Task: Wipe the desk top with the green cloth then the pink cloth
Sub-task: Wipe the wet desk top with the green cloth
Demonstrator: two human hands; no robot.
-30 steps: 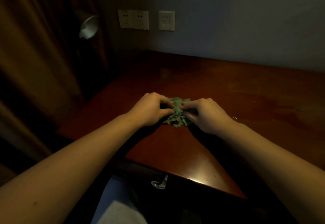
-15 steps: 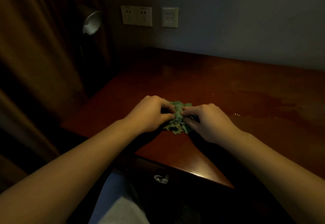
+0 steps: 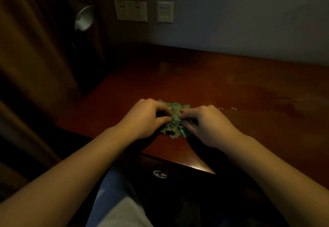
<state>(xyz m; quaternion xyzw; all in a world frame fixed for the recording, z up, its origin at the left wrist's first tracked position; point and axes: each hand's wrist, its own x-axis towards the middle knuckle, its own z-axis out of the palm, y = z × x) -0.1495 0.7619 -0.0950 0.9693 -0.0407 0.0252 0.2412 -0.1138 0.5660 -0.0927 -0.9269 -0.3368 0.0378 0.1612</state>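
A crumpled green cloth point(image 3: 175, 120) lies bunched on the reddish-brown desk top point(image 3: 231, 91), close to the front edge. My left hand point(image 3: 148, 115) pinches the cloth from its left side with curled fingers and thumb. My right hand point(image 3: 207, 124) pinches it from the right, so the fingertips of both hands nearly meet over the bunch. Parts of the cloth are hidden under my fingers. A pink cloth is nowhere in view.
Wet streaks and droplets point(image 3: 231, 108) glisten on the desk right of my hands. Wall sockets point(image 3: 130, 10) and a switch point(image 3: 165, 12) sit above the desk's back edge. A lamp point(image 3: 83, 19) and brown curtain point(image 3: 32, 48) stand left. A drawer handle point(image 3: 159, 173) shows below the front edge.
Both hands have kept their hold on the green cloth and bunched it slightly tighter; the view has shifted a little, with the hands staying in about the same spot on the desk.
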